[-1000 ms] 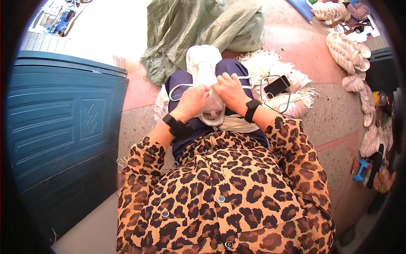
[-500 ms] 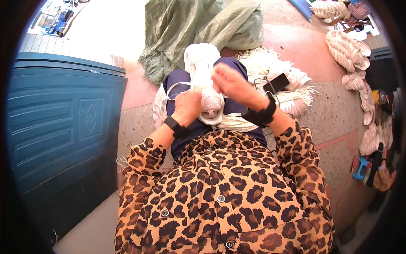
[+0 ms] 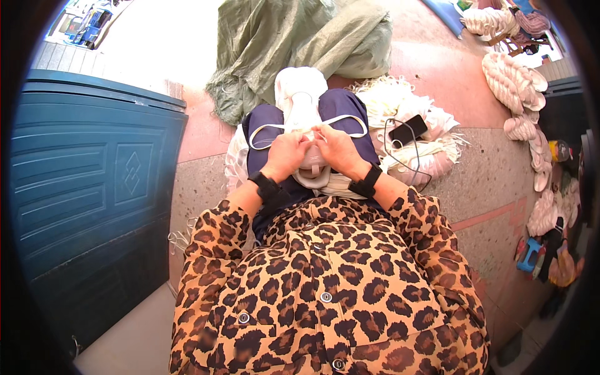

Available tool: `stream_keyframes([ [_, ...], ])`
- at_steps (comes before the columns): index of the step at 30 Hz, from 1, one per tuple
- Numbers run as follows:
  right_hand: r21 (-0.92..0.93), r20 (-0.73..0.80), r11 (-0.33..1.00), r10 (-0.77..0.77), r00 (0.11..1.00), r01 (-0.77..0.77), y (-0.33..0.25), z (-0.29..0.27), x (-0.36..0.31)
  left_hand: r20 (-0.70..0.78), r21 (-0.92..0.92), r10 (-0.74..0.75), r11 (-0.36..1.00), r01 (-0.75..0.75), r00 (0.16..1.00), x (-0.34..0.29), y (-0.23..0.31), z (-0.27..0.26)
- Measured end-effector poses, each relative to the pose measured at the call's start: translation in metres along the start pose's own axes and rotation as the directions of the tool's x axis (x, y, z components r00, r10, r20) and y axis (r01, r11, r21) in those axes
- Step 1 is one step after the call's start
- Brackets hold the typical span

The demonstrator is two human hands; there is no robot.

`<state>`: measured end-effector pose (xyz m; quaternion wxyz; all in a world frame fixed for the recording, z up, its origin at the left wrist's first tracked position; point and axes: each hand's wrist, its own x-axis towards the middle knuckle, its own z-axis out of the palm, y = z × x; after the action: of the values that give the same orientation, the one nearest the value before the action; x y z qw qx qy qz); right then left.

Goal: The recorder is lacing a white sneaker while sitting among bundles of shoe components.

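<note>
A thick bundle of white cord [image 3: 301,100] lies along my lap between my knees in dark blue trousers. My left hand [image 3: 285,154] and my right hand [image 3: 337,148] meet over its near part, fingertips pinching the white cord together. A thin loop of the cord [image 3: 347,118] curves out across both thighs. Both wrists wear black bands. My leopard-print sleeves fill the lower picture.
A blue panelled door [image 3: 87,187] stands close on my left. A green sack [image 3: 294,44] lies ahead on the reddish floor. At my right a pile of white cord [image 3: 412,156] carries a black phone [image 3: 408,130] with a cable. White skeins [image 3: 512,81] hang further right.
My right hand, which was laid higher over the bundle half a second ago, has drawn back beside the left. A cord loop now spreads across both thighs.
</note>
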<state>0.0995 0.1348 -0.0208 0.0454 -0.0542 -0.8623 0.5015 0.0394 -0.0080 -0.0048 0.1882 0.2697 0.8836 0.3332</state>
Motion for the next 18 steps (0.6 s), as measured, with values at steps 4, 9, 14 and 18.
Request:
stream_keyframes([
  [4, 0.051, -0.058, 0.997, 0.052, 0.997, -0.049, 0.004, 0.004, 0.006, -0.071, 0.226, 0.001, 0.974, 0.015, 0.997, -0.005, 0.017, -0.001],
  [9, 0.166, -0.028, 0.981, 0.106, 0.994, -0.100, 0.003, 0.002, 0.009, 0.010, 0.350, -0.075, 0.935, 0.066, 0.997, -0.005, 0.021, -0.015],
  [14, 0.298, 0.064, 0.929, 0.208, 0.976, -0.217, 0.006, 0.001, 0.016, 0.027, 0.240, -0.021, 0.971, 0.014, 0.999, 0.005, 0.010, -0.008],
  [18, 0.577, 0.078, 0.755, 0.329, 0.941, -0.311, 0.005, -0.014, 0.012, -0.057, 0.151, 0.031, 0.988, -0.022, 0.998, -0.001, 0.015, -0.015],
])
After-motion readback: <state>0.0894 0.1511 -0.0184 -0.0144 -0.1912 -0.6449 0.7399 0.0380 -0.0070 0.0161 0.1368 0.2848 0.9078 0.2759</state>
